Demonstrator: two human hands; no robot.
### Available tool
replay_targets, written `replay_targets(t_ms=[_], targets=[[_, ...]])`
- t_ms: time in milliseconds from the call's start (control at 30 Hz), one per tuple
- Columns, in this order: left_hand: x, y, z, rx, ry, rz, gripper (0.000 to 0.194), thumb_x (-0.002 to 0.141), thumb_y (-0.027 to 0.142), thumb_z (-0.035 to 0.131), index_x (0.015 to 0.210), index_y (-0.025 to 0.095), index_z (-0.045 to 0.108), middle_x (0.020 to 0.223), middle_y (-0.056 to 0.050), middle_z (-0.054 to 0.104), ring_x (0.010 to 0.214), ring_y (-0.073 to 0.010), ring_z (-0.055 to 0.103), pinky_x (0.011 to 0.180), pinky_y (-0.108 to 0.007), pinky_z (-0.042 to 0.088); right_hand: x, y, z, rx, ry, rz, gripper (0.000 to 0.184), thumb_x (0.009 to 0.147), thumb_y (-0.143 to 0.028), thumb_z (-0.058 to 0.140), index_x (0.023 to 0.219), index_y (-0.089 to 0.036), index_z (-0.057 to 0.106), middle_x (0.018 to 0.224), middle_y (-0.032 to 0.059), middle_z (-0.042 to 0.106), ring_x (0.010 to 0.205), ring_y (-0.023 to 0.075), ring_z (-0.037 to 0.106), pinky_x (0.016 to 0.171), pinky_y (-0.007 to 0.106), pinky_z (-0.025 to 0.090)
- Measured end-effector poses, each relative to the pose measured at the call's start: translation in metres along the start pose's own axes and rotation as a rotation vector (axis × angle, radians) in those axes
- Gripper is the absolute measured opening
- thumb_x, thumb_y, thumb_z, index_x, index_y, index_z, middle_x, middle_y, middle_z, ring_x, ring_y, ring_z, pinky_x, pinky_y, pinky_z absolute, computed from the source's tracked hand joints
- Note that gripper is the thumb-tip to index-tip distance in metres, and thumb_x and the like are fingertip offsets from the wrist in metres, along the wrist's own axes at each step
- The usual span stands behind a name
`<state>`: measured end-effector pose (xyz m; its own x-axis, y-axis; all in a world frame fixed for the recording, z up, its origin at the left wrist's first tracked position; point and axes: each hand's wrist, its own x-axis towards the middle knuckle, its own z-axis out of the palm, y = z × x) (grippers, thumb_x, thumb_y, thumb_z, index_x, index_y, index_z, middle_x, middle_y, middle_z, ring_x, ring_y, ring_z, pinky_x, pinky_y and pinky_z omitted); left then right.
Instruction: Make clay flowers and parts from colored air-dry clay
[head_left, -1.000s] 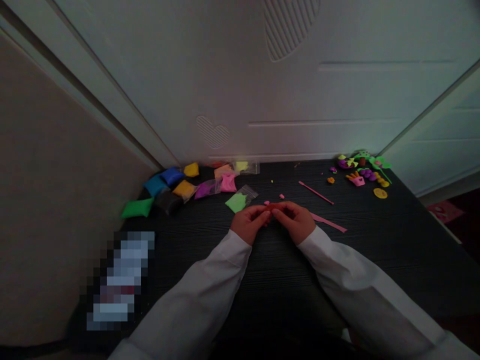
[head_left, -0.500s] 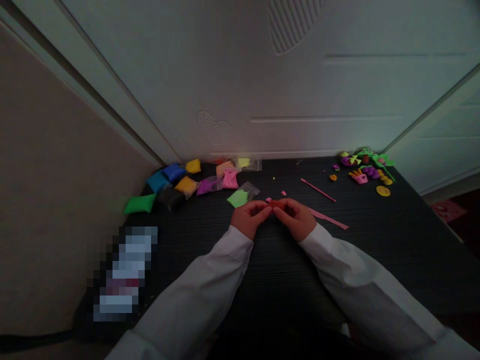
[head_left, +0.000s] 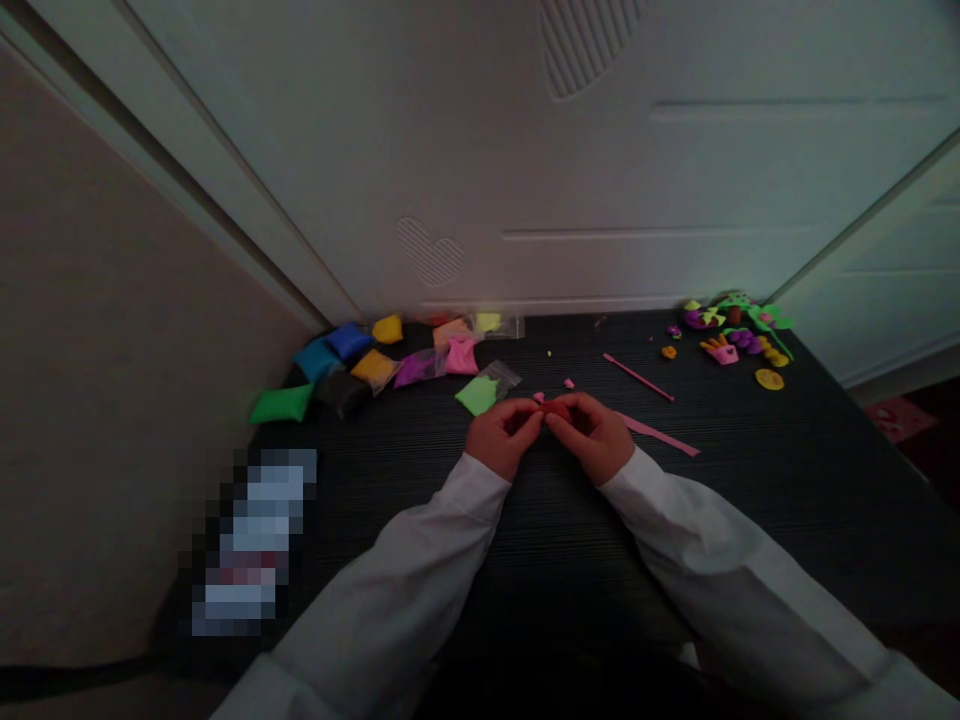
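Between the fingertips of both hands is a small piece of red modelling clay [head_left: 554, 408], partly hidden by the fingers. My left hand [head_left: 501, 436] pinches it from the left, thumb against forefinger. From the other side my right hand [head_left: 598, 436] grips it the same way. Just beyond the fingers lies a small pink clay lump [head_left: 538, 397], with another pink bit [head_left: 569, 384] farther back. A flat pink strip, perhaps a modelling knife [head_left: 660, 434], sticks out beside my right hand. Behind that lies a thin pink modelling stick [head_left: 637, 376].
Packets of coloured clay, such as a green one [head_left: 282, 404] and an open light green bag [head_left: 477, 394], line the back left of the black table [head_left: 787, 500]. Finished clay figures [head_left: 742, 342] crowd the back right corner. A blurred-out device [head_left: 259, 540] lies at left.
Both hands stay together on the red clay, with only slight finger movement. The whole view has shifted a little, so the table's things sit slightly higher and farther right.
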<state>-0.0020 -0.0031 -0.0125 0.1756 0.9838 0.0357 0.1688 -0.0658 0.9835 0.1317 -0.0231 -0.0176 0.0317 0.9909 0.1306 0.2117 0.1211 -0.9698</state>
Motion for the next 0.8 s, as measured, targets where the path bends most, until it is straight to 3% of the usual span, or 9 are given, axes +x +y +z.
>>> replay_targets(t_ms=[233,400,800], targets=[[0.0013,0.0020,0.0003,-0.114,-0.084,-0.046,0.020,0.068,0.028,0.055,0.078,0.014,0.063,0.068,-0.002,0.062,0.059,-0.0097,0.053,0.059,-0.022,0.042,0.0036,-0.0039,-0.0017,0.122,0.004,0.069,0.016,0.067,-0.030,0.057,0.076,-0.017,0.057,0.072,0.0018,0.061,0.069,0.0132,0.055,0.070,0.029,0.043],[0.0032,-0.0017,0.0009,-0.202,-0.092,-0.119,0.025,0.058,0.029,0.065,0.077,0.014,0.062,0.070,-0.002,0.062,0.059,-0.0095,0.053,0.059,-0.023,0.043,0.0042,-0.0038,-0.0009,0.174,0.016,0.092,0.016,0.065,-0.030,0.059,0.075,-0.017,0.058,0.076,0.0020,0.061,0.072,0.0129,0.055,0.072,0.029,0.042],[0.0021,0.0015,-0.0039,-0.073,-0.128,-0.083,0.021,0.065,0.029,0.059,0.079,0.014,0.064,0.069,-0.001,0.063,0.060,-0.0091,0.054,0.062,-0.022,0.042,0.0041,-0.0078,-0.0020,0.237,-0.016,0.138,0.016,0.064,-0.029,0.060,0.074,-0.016,0.057,0.070,0.0002,0.058,0.067,0.0108,0.052,0.067,0.026,0.041]])
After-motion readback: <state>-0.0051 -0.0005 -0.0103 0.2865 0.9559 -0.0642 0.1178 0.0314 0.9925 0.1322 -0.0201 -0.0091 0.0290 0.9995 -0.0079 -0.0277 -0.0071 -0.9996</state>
